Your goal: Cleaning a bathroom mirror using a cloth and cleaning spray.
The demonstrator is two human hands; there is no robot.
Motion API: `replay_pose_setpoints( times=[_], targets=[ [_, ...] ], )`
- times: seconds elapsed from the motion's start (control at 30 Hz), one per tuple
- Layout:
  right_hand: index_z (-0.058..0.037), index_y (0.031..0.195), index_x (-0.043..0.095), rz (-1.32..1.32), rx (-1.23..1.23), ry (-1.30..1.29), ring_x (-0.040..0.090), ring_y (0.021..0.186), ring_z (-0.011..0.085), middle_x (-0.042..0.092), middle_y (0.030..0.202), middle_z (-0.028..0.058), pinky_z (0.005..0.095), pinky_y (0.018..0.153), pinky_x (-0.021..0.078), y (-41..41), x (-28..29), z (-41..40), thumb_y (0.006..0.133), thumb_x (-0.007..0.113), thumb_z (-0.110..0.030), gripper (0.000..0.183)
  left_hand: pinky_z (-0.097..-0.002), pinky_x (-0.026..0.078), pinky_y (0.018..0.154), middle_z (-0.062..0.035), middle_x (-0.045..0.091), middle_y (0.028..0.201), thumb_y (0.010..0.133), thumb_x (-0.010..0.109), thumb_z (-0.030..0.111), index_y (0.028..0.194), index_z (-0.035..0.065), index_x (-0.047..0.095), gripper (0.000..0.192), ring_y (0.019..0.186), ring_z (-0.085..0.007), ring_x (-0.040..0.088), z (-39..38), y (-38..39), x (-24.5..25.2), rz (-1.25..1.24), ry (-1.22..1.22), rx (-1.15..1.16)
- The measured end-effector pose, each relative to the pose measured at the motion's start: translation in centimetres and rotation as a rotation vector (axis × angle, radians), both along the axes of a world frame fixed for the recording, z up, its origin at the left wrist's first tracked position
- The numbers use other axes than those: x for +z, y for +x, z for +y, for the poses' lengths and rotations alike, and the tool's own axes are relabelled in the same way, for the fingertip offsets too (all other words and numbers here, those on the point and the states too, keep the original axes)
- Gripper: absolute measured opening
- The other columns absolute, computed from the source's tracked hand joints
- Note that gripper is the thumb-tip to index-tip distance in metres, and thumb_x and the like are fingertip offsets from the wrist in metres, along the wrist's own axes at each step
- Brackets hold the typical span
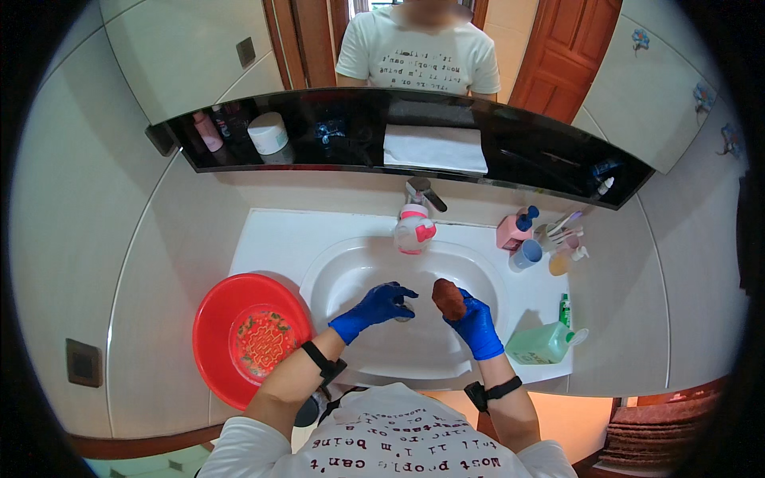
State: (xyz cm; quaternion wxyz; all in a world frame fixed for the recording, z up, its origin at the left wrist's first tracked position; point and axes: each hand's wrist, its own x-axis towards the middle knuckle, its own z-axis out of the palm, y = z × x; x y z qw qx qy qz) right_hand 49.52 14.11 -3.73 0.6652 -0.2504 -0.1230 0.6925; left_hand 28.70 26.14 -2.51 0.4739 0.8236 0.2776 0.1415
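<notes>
Both hands wear blue gloves and are over a white washbasin (358,263). My right hand (475,319) grips a reddish-brown, oval object (449,299), possibly a sponge or cloth, above the basin's right part. My left hand (382,308) hangs over the left middle of the bowl, fingers spread, with nothing seen in it. Its fingers partly cover the metal drain (404,312). A clear bottle with pink parts (415,230) is at the basin's back rim, in front of the dark-handled faucet (425,192).
Left of the basin is a red plastic tub (209,340). At right are a green bottle (541,345), a green tube (565,310), a blue cup (526,255), a pink pump bottle (515,232) and toothbrushes (565,227). A black shelf (358,158) runs behind, below a mirror.
</notes>
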Motion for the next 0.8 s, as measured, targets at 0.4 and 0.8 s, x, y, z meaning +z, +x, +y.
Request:
replay_pose_setpoints(
  times=[0.4, 0.8],
  targets=[
    [0.0070, 0.120, 0.036, 0.257, 0.060, 0.088, 0.044, 0.109, 0.0255, 0.043, 0.121, 0.0172, 0.0350, 0.096, 0.0330, 0.7, -2.3, 0.4, 0.084, 0.034, -0.010, 0.040, -0.0308, 0.043, 0.076, -0.0115, 0.061, 0.090, 0.082, 0.049, 0.011, 0.099, 0.0082, 0.062, 0.021, 0.081, -0.0220, 0.057, 0.5, 1.5, 0.6, -0.106, -0.236, -0.023],
    [0.0034, 0.119, 0.039, -0.126, 0.009, 0.038, 0.045, 0.106, 0.0223, 0.046, 0.117, 0.0138, 0.0314, 0.093, 0.0334, -0.1, -1.6, 0.2, 0.084, 0.031, -0.010, 0.039, -0.0283, 0.047, 0.067, -0.0095, 0.064, 0.075, 0.071, 0.066, 0.027, 0.080, 0.0048, 0.066, 0.024, 0.071, -0.0166, 0.061, -0.8, 2.2, 0.2, 0.043, -0.297, 0.029]
  ],
)
